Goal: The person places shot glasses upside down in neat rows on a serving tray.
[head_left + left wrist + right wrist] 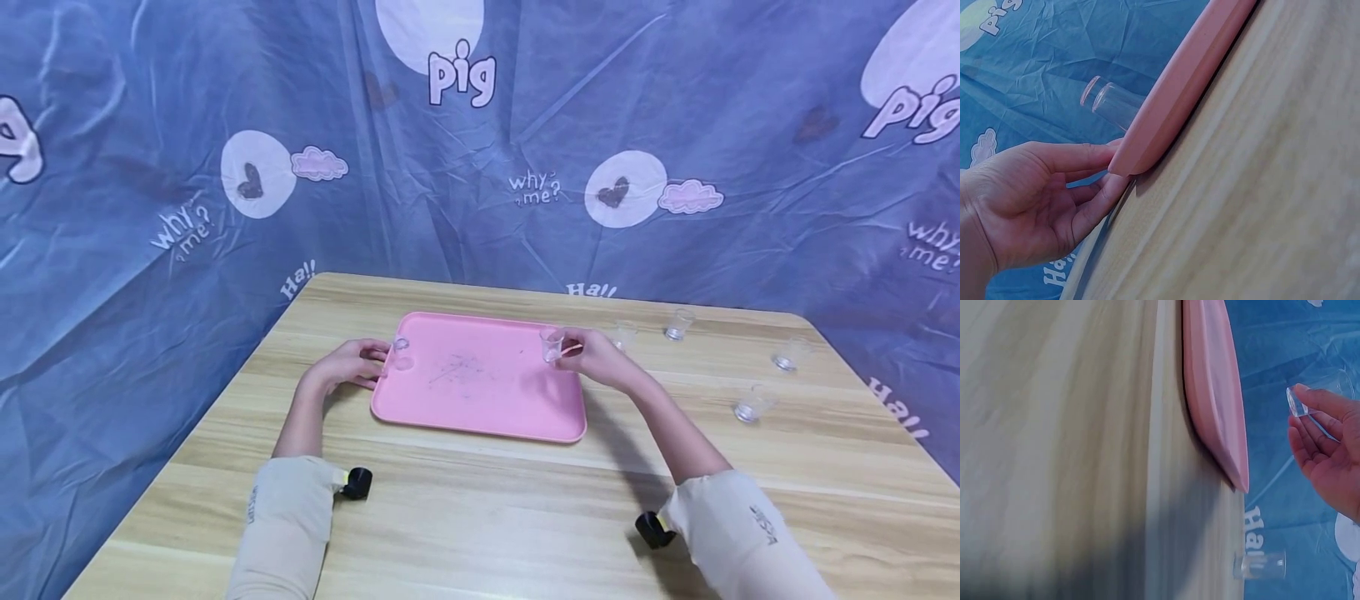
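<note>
A pink tray (480, 400) lies on the wooden table. My left hand (352, 364) is at its left edge; in the left wrist view the fingers and thumb pinch the tray's rim (1166, 100). Just inside that edge stands a small clear glass (402, 353), also visible behind the rim in the left wrist view. Over the tray's right side, my right hand (596, 358) holds another small clear glass (551, 344) between thumb and fingers. The right wrist view shows this held glass (1299, 403) raised above the level of the tray, its thick base towards the thumb tip.
Several more clear glasses stand right of the tray: one glass (622, 335) behind the right hand, a glass (678, 324) near the back edge, and others further right, including a glass (753, 403). A blue patterned cloth (480, 192) hangs behind the table (480, 517).
</note>
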